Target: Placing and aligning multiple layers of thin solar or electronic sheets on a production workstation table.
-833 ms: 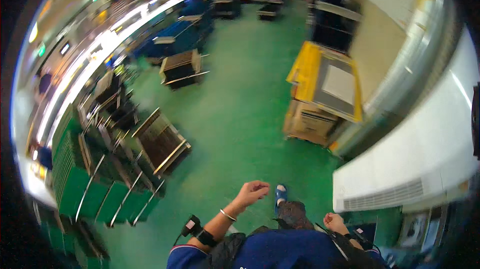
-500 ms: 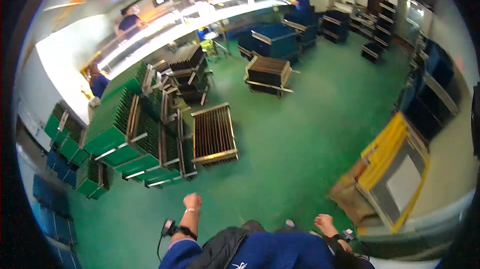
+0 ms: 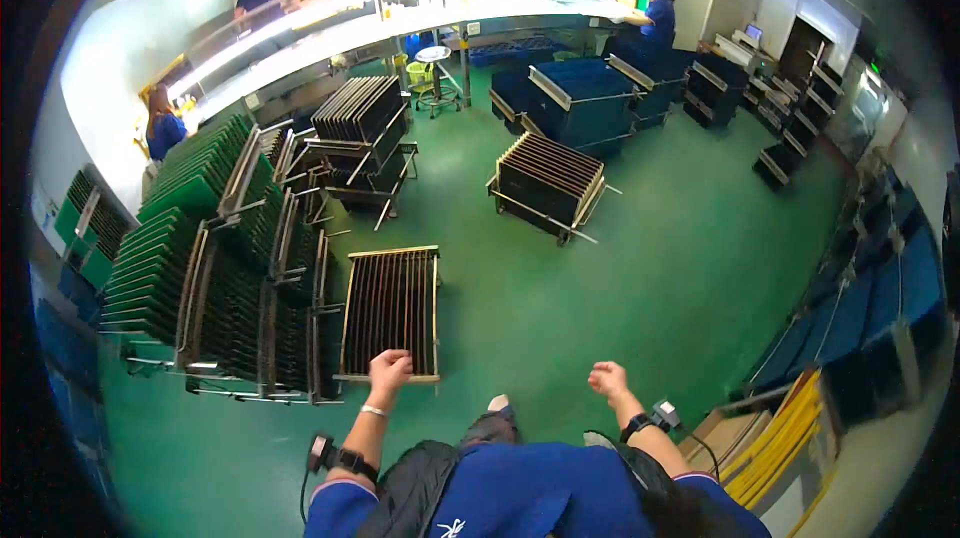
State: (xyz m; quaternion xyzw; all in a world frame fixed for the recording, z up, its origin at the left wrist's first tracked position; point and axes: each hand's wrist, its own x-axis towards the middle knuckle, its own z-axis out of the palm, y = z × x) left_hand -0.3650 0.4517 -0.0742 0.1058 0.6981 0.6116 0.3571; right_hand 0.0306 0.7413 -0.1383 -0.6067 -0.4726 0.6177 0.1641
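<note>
My left hand point(image 3: 390, 370) is in front of me with its fingers curled into a loose fist and nothing visible in it. It overlaps the near edge of a low slatted rack point(image 3: 388, 313) on the floor; no contact can be made out. My right hand point(image 3: 608, 379) is held out over the green floor with fingers curled in, also holding nothing I can see. Both wrists carry strapped devices. Left of the slatted rack stand stacked racks with green panels point(image 3: 150, 273) and metal rails. Farther ahead is another rack of dark panels point(image 3: 545, 183).
Dark blue bins point(image 3: 580, 103) stand beyond the far rack, before a lit counter point(image 3: 390, 23) where other people are. A stacked rack point(image 3: 357, 108) and a stool point(image 3: 433, 56) are at left centre. Blue bins point(image 3: 870, 308) and yellow strips point(image 3: 775, 448) line the right side.
My view has moved forward and turned, so the racks at left look nearer and lower. The yellow strips slid toward the lower right. Both hands are raised farther forward.
</note>
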